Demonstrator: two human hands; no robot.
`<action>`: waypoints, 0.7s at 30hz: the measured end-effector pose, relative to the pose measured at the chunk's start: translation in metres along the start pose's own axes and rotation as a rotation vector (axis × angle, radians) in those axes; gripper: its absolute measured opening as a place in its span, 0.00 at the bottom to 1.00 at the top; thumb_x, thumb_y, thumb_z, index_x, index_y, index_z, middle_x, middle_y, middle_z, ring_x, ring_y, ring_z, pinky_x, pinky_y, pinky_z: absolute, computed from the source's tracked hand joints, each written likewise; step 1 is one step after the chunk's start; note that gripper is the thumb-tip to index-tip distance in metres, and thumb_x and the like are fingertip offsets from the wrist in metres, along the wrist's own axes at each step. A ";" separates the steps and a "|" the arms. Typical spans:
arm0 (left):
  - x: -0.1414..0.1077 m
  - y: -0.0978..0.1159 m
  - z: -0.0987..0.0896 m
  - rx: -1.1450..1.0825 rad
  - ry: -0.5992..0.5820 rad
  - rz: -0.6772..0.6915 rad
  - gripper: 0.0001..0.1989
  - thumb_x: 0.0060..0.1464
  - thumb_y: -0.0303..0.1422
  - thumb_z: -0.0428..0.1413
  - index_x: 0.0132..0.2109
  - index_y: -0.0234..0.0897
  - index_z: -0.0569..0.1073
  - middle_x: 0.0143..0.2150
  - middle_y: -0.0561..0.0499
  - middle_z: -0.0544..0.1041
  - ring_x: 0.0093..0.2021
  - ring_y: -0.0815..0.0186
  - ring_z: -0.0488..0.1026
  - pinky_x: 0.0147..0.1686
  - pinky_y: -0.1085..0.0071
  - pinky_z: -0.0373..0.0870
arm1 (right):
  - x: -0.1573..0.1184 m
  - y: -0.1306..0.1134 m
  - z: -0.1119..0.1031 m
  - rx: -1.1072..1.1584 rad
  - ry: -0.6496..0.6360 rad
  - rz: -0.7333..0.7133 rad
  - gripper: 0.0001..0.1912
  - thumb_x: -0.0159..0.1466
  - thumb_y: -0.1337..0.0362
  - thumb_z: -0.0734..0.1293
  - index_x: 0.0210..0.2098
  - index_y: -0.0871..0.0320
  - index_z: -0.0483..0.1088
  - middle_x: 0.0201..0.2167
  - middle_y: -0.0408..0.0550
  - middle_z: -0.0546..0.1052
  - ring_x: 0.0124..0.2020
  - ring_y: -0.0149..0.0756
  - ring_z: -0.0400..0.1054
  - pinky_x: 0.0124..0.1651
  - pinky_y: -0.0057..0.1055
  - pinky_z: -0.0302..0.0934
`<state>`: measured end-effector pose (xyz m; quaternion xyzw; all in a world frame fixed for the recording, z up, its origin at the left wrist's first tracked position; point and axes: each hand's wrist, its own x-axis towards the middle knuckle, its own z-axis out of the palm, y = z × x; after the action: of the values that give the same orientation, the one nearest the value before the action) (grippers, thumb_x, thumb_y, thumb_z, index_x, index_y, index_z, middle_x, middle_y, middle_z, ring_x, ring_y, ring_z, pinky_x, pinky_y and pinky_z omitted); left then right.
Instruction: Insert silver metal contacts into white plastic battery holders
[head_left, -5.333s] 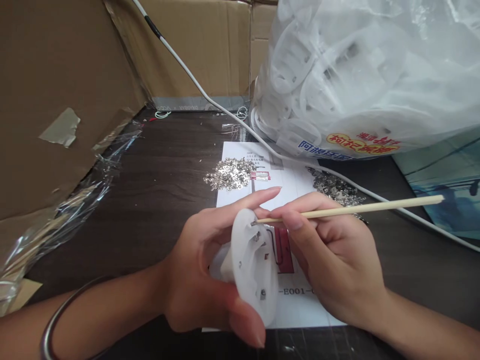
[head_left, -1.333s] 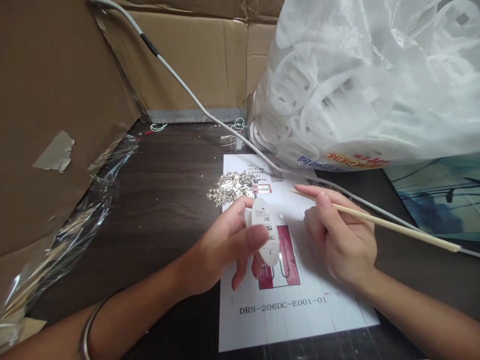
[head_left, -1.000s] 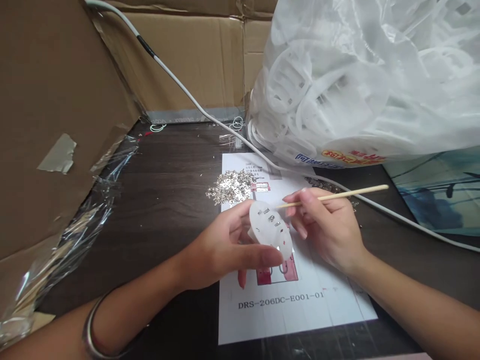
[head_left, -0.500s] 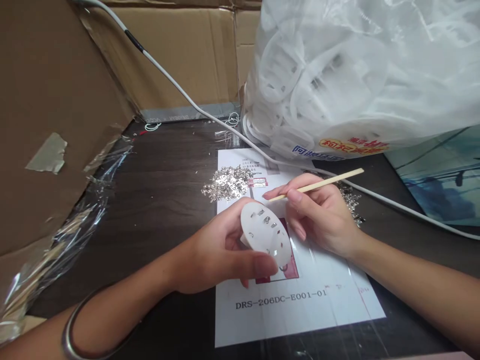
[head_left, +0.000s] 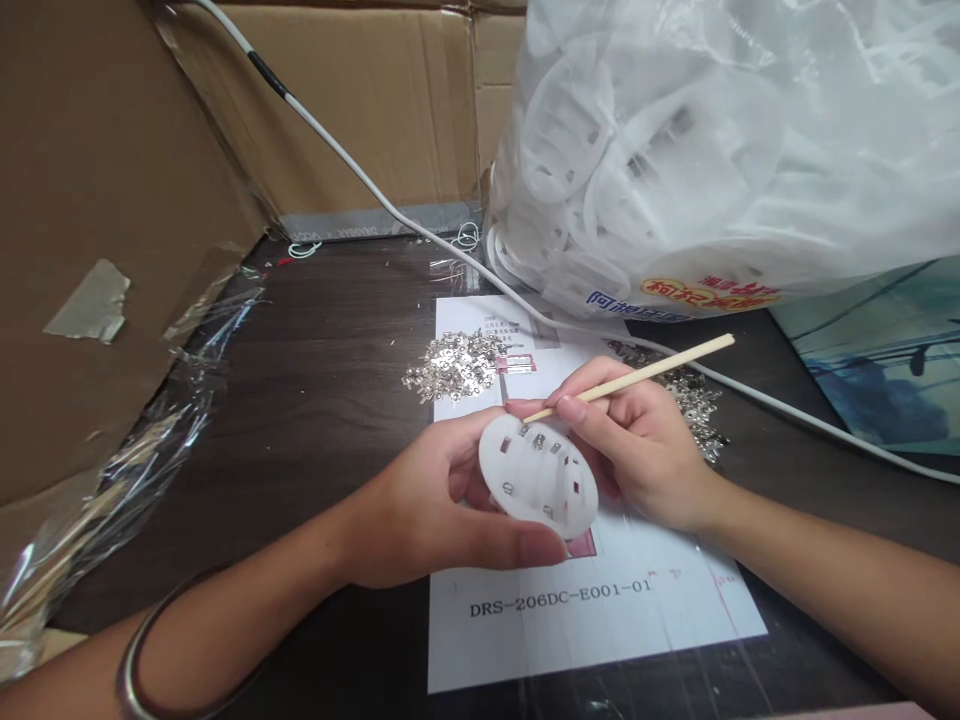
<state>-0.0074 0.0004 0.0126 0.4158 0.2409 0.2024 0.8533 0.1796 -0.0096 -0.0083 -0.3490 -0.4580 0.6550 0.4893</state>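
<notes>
My left hand (head_left: 442, 505) is closed on the edges of a round white plastic disc (head_left: 544, 470) with slots, some of them holding small metal pieces. The disc's slotted face is tilted up toward me. In my right hand (head_left: 637, 440) is a thin wooden stick (head_left: 645, 373), like a chopstick, pinched between thumb and fingers. Its lower tip is at the disc's upper edge, beside a metal piece in a slot. Under both hands lies a printed sheet (head_left: 547, 610) marked DRS-206DC-E001-01.
A pile of small metal parts (head_left: 459, 365) lies left of the sheet's top, and another pile (head_left: 694, 405) sits behind my right hand. A big clear bag of white discs (head_left: 675, 170) fills the back right. A white cable (head_left: 360, 175) crosses the dark table. Cardboard (head_left: 360, 110) stands behind.
The disc has turned so its slotted face shows more fully. My right hand has moved slightly left and down, bringing the stick's tip from above the disc to its upper edge.
</notes>
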 end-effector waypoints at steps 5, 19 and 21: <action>0.000 -0.002 0.003 0.033 0.049 0.040 0.17 0.49 0.30 0.66 0.45 0.35 0.72 0.35 0.50 0.80 0.35 0.67 0.76 0.33 0.76 0.72 | 0.001 -0.002 0.002 -0.008 -0.004 -0.022 0.07 0.65 0.62 0.69 0.31 0.56 0.70 0.33 0.46 0.81 0.31 0.32 0.75 0.25 0.25 0.66; -0.005 -0.006 0.001 0.108 0.054 0.061 0.22 0.49 0.31 0.66 0.50 0.37 0.69 0.36 0.50 0.79 0.34 0.69 0.75 0.33 0.78 0.70 | -0.003 0.000 -0.002 -0.154 -0.031 -0.040 0.07 0.67 0.62 0.66 0.32 0.56 0.69 0.25 0.42 0.74 0.24 0.26 0.66 0.21 0.22 0.56; -0.005 -0.006 0.002 0.100 0.061 0.066 0.22 0.48 0.29 0.66 0.50 0.37 0.70 0.36 0.51 0.78 0.34 0.70 0.74 0.33 0.78 0.70 | -0.003 0.000 -0.001 -0.152 -0.036 -0.032 0.07 0.67 0.62 0.66 0.33 0.55 0.69 0.25 0.42 0.75 0.24 0.27 0.66 0.22 0.24 0.59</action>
<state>-0.0091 -0.0066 0.0100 0.4591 0.2628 0.2307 0.8166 0.1813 -0.0119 -0.0082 -0.3660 -0.5205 0.6164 0.4638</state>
